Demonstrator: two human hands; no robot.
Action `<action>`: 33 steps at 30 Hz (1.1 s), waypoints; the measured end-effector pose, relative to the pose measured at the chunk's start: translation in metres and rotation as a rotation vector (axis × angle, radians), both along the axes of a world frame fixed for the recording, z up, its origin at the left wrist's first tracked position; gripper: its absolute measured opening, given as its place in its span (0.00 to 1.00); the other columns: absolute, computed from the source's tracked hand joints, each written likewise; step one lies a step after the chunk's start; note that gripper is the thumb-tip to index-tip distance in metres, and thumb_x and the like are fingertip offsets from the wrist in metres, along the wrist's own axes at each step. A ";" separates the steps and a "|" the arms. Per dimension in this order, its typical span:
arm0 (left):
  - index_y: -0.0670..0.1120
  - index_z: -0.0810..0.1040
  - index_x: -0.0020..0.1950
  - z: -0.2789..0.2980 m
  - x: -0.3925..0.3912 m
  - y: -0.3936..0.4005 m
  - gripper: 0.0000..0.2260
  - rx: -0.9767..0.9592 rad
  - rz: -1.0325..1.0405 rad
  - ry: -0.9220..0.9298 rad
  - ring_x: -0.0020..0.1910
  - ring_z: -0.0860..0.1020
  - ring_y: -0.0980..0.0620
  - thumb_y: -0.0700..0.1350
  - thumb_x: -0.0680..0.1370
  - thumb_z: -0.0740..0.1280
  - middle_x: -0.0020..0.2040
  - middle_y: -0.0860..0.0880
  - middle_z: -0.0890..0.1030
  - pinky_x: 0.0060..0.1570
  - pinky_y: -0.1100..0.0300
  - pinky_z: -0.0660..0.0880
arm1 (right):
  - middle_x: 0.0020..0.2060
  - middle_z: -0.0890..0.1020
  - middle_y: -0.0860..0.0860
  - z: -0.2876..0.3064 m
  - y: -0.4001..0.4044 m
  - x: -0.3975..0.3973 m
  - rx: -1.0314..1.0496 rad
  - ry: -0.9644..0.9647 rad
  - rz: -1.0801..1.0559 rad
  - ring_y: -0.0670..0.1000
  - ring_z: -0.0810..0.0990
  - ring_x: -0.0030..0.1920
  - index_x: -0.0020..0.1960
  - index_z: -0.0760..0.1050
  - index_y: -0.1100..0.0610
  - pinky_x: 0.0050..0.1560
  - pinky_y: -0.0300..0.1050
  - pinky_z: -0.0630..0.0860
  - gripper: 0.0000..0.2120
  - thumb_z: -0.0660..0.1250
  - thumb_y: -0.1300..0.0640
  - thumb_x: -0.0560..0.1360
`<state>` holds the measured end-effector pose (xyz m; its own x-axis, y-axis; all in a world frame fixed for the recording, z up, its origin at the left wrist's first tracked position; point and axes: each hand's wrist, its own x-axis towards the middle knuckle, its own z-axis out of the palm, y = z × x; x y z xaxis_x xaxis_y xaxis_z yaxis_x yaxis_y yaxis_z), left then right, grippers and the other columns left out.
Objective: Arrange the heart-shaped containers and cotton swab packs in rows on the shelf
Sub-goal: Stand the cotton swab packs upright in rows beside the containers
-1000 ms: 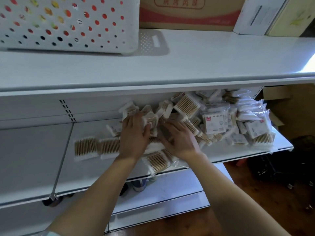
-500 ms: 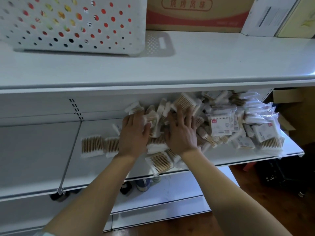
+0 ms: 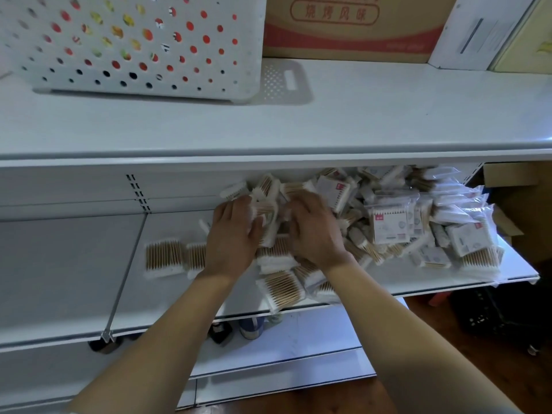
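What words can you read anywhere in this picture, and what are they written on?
"烧烤风味": red letters in a rounded frame on the cardboard box on the top shelf.
Red tag on the cotton swab packs: too small to read.
Label on the white box at the top right: blurred, unreadable.
White basket: no writing shows.

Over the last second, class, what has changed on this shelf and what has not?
The right hand moved up from the pile's near edge deeper into the heap of swab packs, beside the left hand, which stayed on the packs. The two flat packs at the left stayed put.
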<state>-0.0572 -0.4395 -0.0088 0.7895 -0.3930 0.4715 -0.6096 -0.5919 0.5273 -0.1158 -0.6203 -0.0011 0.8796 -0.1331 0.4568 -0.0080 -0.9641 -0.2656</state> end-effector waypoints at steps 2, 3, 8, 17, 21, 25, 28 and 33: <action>0.41 0.73 0.68 0.000 0.001 0.000 0.19 -0.004 0.007 0.002 0.62 0.72 0.38 0.46 0.79 0.68 0.60 0.42 0.79 0.57 0.48 0.73 | 0.68 0.71 0.63 0.012 -0.005 0.004 0.026 -0.021 -0.218 0.66 0.69 0.68 0.68 0.71 0.61 0.65 0.62 0.71 0.24 0.67 0.60 0.73; 0.41 0.73 0.68 0.001 0.001 -0.001 0.19 -0.003 0.010 0.007 0.62 0.72 0.38 0.46 0.79 0.68 0.60 0.42 0.79 0.57 0.47 0.73 | 0.74 0.64 0.64 0.015 -0.010 0.006 0.049 0.051 -0.308 0.65 0.62 0.74 0.74 0.63 0.60 0.72 0.62 0.63 0.29 0.66 0.57 0.75; 0.41 0.73 0.66 0.005 -0.002 -0.004 0.20 -0.056 0.029 0.000 0.62 0.73 0.38 0.52 0.79 0.63 0.60 0.42 0.78 0.57 0.47 0.74 | 0.70 0.74 0.57 0.007 -0.024 0.009 -0.032 0.219 -0.166 0.58 0.67 0.73 0.75 0.66 0.56 0.76 0.59 0.55 0.23 0.56 0.52 0.81; 0.40 0.74 0.66 0.005 -0.001 -0.009 0.19 -0.084 0.074 -0.065 0.61 0.73 0.38 0.50 0.79 0.65 0.59 0.42 0.79 0.58 0.47 0.73 | 0.63 0.79 0.59 -0.002 -0.039 0.001 -0.164 -0.043 0.019 0.62 0.74 0.67 0.64 0.75 0.59 0.68 0.60 0.69 0.18 0.60 0.56 0.76; 0.42 0.73 0.69 0.003 -0.002 -0.009 0.20 -0.077 0.072 -0.026 0.62 0.73 0.39 0.49 0.79 0.67 0.60 0.43 0.78 0.59 0.48 0.74 | 0.70 0.73 0.54 0.014 -0.062 0.020 -0.337 0.346 -0.238 0.59 0.65 0.73 0.64 0.77 0.52 0.71 0.61 0.60 0.24 0.51 0.42 0.79; 0.42 0.73 0.70 0.004 -0.003 -0.008 0.20 -0.060 0.071 -0.003 0.63 0.71 0.40 0.47 0.79 0.68 0.61 0.43 0.78 0.59 0.48 0.73 | 0.63 0.78 0.55 0.028 -0.057 0.034 -0.478 0.414 -0.361 0.59 0.70 0.67 0.62 0.79 0.53 0.72 0.61 0.60 0.23 0.57 0.42 0.75; 0.42 0.72 0.70 0.005 -0.002 -0.009 0.20 -0.049 0.076 0.017 0.64 0.71 0.40 0.47 0.79 0.68 0.62 0.43 0.78 0.60 0.48 0.72 | 0.58 0.79 0.58 0.031 -0.047 0.048 -0.425 0.447 -0.293 0.59 0.76 0.61 0.57 0.81 0.58 0.58 0.52 0.73 0.16 0.62 0.51 0.76; 0.41 0.71 0.70 0.010 -0.006 -0.008 0.21 -0.073 0.080 0.056 0.60 0.76 0.39 0.44 0.79 0.69 0.62 0.41 0.79 0.57 0.51 0.72 | 0.63 0.78 0.57 0.029 -0.053 0.070 -0.388 0.549 -0.147 0.60 0.76 0.63 0.65 0.75 0.57 0.61 0.55 0.75 0.18 0.64 0.55 0.77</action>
<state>-0.0627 -0.4472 0.0008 0.8426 -0.2941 0.4512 -0.5307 -0.5958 0.6028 -0.0457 -0.6734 0.0275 0.9825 -0.1858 -0.0113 -0.1808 -0.9672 0.1784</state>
